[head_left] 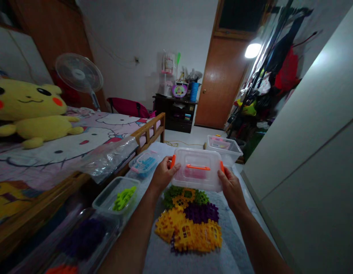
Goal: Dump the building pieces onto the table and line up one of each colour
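Both my hands hold up a clear plastic box (197, 169) with orange clips and an orange handle; pink pieces show inside it. My left hand (162, 176) grips its left end, fingers wrapped round the side by the orange clip. My right hand (231, 187) grips its right end the same way. Below the box, on the pale mat (236, 251), lies a pile of interlocking toy blocks (189, 222) in yellow, purple and green.
Clear tubs line the left: one with blue pieces (144, 163), one with lime-green pieces (119, 198), one with purple pieces (82, 239). Another clear tub (224, 147) stands behind. A wooden bed (144, 133) with a yellow plush toy (30, 110) is left; a grey wall (307, 152) right.
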### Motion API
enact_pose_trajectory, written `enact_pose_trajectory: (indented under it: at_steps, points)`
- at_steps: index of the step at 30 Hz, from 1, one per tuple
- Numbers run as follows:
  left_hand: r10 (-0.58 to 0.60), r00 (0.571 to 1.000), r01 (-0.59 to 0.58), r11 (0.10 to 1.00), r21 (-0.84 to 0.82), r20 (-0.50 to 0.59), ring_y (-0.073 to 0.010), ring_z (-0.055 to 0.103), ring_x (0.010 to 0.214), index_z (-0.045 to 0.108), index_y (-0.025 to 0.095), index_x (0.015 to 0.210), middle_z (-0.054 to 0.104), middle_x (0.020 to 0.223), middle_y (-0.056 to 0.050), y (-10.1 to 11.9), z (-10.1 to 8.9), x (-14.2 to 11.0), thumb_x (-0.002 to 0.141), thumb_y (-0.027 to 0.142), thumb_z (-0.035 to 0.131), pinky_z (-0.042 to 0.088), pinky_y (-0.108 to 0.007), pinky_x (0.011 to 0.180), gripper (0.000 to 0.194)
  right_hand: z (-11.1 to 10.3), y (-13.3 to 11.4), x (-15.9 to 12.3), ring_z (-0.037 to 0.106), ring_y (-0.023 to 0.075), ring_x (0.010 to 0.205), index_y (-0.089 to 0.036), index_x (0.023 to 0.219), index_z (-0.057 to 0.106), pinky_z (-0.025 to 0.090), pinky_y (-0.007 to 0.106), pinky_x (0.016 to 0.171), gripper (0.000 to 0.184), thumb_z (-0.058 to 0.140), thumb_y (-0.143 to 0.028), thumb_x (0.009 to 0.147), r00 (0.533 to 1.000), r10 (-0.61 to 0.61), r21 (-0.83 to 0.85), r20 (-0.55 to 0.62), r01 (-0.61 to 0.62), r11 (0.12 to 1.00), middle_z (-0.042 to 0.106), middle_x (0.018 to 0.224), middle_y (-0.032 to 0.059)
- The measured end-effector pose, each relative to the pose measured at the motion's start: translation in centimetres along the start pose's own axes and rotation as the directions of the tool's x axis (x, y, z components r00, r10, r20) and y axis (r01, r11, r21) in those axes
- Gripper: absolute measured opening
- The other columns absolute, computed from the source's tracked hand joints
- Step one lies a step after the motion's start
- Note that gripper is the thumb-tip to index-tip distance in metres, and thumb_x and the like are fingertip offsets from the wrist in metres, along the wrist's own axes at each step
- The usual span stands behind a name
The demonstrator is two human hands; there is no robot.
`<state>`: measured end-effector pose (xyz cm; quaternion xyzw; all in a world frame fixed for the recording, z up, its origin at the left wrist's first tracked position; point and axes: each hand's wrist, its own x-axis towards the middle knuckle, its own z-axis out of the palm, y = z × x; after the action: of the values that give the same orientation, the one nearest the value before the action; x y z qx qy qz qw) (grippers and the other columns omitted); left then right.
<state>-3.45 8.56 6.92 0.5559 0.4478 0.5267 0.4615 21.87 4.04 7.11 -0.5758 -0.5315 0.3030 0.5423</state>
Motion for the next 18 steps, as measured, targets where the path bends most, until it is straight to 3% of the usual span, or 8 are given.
enact_pose_trajectory:
  at_steps: [4, 7, 10, 13, 16, 18]
  points:
    - [0.127, 0.992, -0.117, 0.91, 0.399, 0.002, -0.0247, 0.069, 0.086, 0.065, 0.019, 0.111, 0.075, 0.097, -0.008, 3.3, 0.8, -1.4, 0.087, 0.043, 0.055, 0.047, -0.031, 0.074, 0.035, -1.3, -0.4, -1.8, 0.065, 0.0224, 0.077, -0.017, 0.121, 0.065, 0.052, 0.03, 0.061, 0.054, 0.053, -0.057, 0.086, 0.998, 0.048, 0.033, -0.032, -0.047, 0.998, 0.073, 0.097, 0.0066]
    - [0.131, 0.991, -0.118, 0.865, 0.488, 0.009, -0.0253, 0.068, 0.089, 0.067, 0.02, 0.109, 0.075, 0.099, -0.009, 4.2, 1.3, -2.2, 0.092, 0.042, 0.047, 0.046, -0.03, 0.076, 0.035, -1.7, -0.8, -2.8, 0.056, 0.0172, 0.058, -0.017, 0.115, 0.065, 0.046, 0.027, 0.048, 0.051, 0.054, -0.057, 0.086, 0.994, 0.099, 0.106, -0.042, -0.094, 0.99, 0.068, 0.077, 0.0019]
    - [0.096, 0.995, -0.086, 0.917, 0.39, -0.007, -0.0235, 0.067, 0.083, 0.068, 0.018, 0.101, 0.074, 0.093, -0.008, 3.8, 1.5, -2.8, 0.091, 0.045, 0.048, 0.046, -0.029, 0.071, 0.035, -1.7, -1.0, -3.5, 0.049, 0.0138, 0.048, -0.018, 0.091, 0.066, 0.041, 0.025, 0.042, 0.039, 0.055, -0.055, 0.086, 0.989, 0.139, 0.213, -0.05, -0.125, 0.969, 0.058, 0.06, -0.0029]
    - [0.024, 1.0, -0.022, 0.992, 0.125, -0.017, -0.0184, 0.06, 0.067, 0.067, 0.017, 0.087, 0.07, 0.078, -0.003, 3.3, 1.3, -3.4, 0.087, 0.047, 0.051, 0.044, -0.026, 0.062, 0.034, -1.3, -0.6, -3.7, 0.043, 0.0116, 0.041, -0.021, 0.067, 0.058, 0.035, 0.024, 0.038, 0.036, 0.055, -0.051, 0.085, 0.969, 0.241, 0.338, -0.046, -0.212, 0.917, 0.049, 0.049, -0.005]
    - [-0.076, 0.997, 0.072, 0.991, -0.117, -0.034, -0.0139, 0.053, 0.056, 0.066, 0.016, 0.082, 0.063, 0.067, 0.002, 3.0, 1.0, -4.3, 0.082, 0.049, 0.057, 0.041, -0.024, 0.053, 0.033, -0.7, 0.4, -3.7, 0.048, 0.0129, 0.043, -0.021, 0.071, 0.061, 0.039, 0.025, 0.039, 0.025, 0.057, -0.044, 0.081, 0.932, 0.363, 0.486, -0.003, -0.316, 0.815, 0.054, 0.052, -0.0035]
    - [-0.141, 0.988, 0.125, 0.97, -0.207, -0.065, -0.0132, 0.052, 0.055, 0.067, 0.016, 0.083, 0.062, 0.066, 0.003, 2.6, 0.9, -4.8, 0.078, 0.05, 0.063, 0.04, -0.023, 0.052, 0.034, -0.3, 1.0, -3.6, 0.056, 0.0157, 0.049, -0.02, 0.078, 0.065, 0.045, 0.027, 0.045, 0.02, 0.058, -0.04, 0.078, 0.924, 0.379, 0.503, 0.056, -0.354, 0.789, 0.062, 0.06, -0.0007]
